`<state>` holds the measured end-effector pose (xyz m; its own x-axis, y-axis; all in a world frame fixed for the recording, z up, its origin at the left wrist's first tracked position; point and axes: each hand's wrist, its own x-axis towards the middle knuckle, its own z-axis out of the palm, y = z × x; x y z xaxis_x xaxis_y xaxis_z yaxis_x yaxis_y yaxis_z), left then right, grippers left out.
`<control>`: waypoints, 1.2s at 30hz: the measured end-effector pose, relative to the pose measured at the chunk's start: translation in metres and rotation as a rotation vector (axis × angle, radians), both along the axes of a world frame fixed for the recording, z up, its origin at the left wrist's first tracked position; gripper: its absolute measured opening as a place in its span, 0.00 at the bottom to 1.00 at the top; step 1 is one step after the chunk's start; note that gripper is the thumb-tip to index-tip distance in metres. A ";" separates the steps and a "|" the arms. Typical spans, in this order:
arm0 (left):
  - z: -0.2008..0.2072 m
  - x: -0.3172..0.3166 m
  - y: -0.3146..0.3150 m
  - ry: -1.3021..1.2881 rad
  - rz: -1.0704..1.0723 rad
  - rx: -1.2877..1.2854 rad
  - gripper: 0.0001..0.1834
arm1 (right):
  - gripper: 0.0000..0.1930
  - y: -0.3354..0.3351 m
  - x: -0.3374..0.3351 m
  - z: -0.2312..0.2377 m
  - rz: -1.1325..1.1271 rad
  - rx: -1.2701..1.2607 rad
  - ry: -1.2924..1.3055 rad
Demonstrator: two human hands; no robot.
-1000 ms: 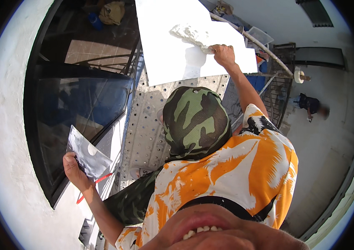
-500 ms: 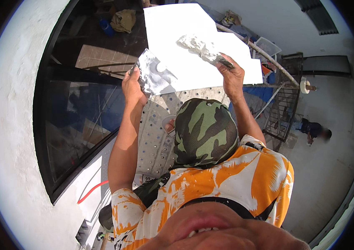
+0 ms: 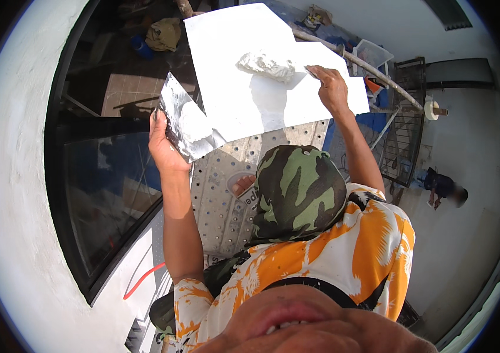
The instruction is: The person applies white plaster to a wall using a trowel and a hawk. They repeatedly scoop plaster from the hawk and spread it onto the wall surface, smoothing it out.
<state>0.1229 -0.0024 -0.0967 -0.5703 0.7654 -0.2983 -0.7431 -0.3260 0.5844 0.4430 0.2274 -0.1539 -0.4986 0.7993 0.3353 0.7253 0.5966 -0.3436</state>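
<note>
My left hand (image 3: pixel 166 144) is closed on the edge of a broad metal scraper (image 3: pixel 173 97), whose shiny face carries smeared white plaster (image 3: pixel 196 126). The scraper is tilted beside the near left edge of a large white board (image 3: pixel 220 112). On the board lies a lumpy mound of white plaster (image 3: pixel 266 66). To the right of that mound, my right hand (image 3: pixel 333 91) grips a putty knife (image 3: pixel 311 70) above the board. Only a short, dark part of the knife shows; my fingers hide the rest.
Below the board is a perforated metal platform (image 3: pixel 220 188), with my sandalled foot and camouflage-covered knee (image 3: pixel 297 194) over it. A dark-framed window (image 3: pixel 109 120) stands left. Scaffold poles (image 3: pixel 379 67) cross at the right; another person (image 3: pixel 445 187) is far below.
My left hand has moved left and nearer with the scraper, tilting it away from the board. My right hand has shifted slightly right and farther, so the knife is apart from the mound.
</note>
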 end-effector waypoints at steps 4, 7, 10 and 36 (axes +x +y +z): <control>0.016 -0.013 -0.032 -0.292 -0.204 0.191 0.19 | 0.26 0.073 -0.001 -0.019 0.071 0.047 -0.138; 0.019 -0.012 -0.052 -0.368 -0.281 0.324 0.22 | 0.27 0.115 -0.024 -0.025 0.121 0.010 -0.416; 0.015 -0.007 -0.070 -0.295 -0.256 0.246 0.21 | 0.26 0.142 -0.045 -0.030 0.261 0.005 -0.552; -0.054 0.039 -0.010 -0.259 -0.163 0.001 0.25 | 0.30 0.019 0.050 -0.036 0.034 -0.279 0.032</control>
<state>0.1617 -0.0123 -0.1502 -0.3448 0.8411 -0.4167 -0.9101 -0.1908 0.3680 0.4928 0.2465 -0.1896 -0.5193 0.8461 0.1203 0.6929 0.4993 -0.5201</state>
